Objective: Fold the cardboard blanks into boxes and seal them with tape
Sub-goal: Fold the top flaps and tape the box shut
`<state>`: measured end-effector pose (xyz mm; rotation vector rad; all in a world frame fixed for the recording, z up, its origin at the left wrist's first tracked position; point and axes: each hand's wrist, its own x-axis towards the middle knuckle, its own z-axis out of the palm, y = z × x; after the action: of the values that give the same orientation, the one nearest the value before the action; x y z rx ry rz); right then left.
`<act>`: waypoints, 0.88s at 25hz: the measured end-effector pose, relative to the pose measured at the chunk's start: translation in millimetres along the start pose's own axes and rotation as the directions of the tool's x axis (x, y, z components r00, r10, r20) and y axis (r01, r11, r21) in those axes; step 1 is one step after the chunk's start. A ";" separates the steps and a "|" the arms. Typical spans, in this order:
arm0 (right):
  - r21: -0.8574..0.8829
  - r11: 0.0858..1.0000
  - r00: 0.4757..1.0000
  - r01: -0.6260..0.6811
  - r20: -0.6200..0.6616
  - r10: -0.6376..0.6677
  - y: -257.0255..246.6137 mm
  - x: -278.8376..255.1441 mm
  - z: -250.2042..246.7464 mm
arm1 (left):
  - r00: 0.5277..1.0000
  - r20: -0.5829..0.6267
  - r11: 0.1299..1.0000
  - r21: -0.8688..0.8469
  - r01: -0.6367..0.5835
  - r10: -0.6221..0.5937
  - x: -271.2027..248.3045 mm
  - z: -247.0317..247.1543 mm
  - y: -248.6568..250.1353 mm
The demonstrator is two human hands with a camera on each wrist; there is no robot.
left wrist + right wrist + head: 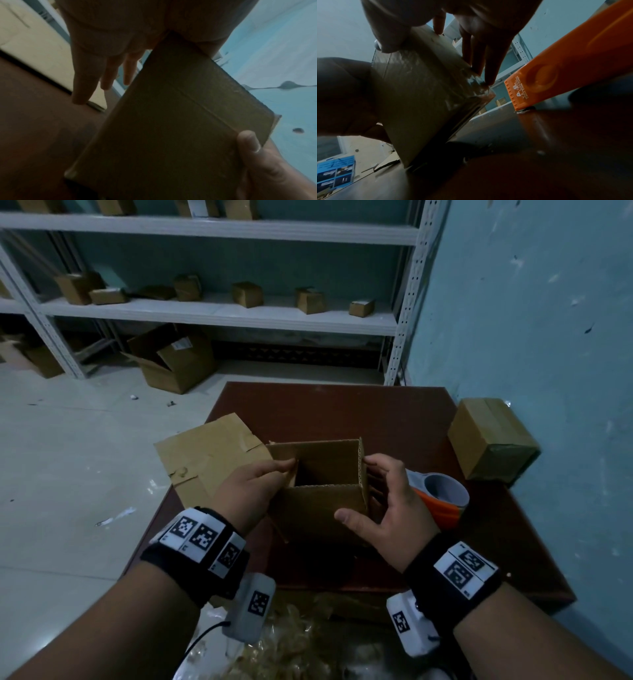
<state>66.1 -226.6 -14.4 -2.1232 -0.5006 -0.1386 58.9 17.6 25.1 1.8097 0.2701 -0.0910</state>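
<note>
A brown cardboard box [315, 505] stands in the middle of the dark table [342, 412], its top open and its flaps up. My left hand [277, 474] pinches the box's left flap. My right hand [359, 489] grips the right side, thumb on the front wall, fingers on the right flap. In the right wrist view the box [428, 94] is tilted on one bottom edge and shiny clear tape covers its underside. The left wrist view has the box's wall [171, 121] between my thumb and fingers [106, 75]. An orange tape dispenser [442, 498] lies just right of my right hand.
A flat cardboard blank [205, 453] overhangs the table's left edge. A closed box [489, 440] sits at the table's right edge by the blue wall. Metal shelves [219, 313] with several small boxes stand behind. Crumpled tape scraps [291, 642] lie below the near edge.
</note>
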 end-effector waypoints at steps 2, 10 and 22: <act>0.005 1.000 1.000 0.009 0.000 -0.009 3.1 -0.1 1.2 | 0.995 0.027 0.994 0.041 -0.099 0.098 -0.3 -0.3 -1.6; -0.049 0.999 0.991 0.017 0.136 -0.011 9.1 -1.1 3.7 | 0.970 0.221 0.993 -0.078 -0.086 0.102 -0.3 -6.9 -7.4; 0.089 0.987 0.989 -0.137 0.073 0.130 14.7 0.8 20.8 | 0.993 0.016 0.930 -0.352 -0.104 0.118 -1.0 11.7 -7.2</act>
<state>71.0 -216.7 -37.4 -2.0670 -0.3942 0.0317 57.2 7.9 15.5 1.4619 0.1453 0.0043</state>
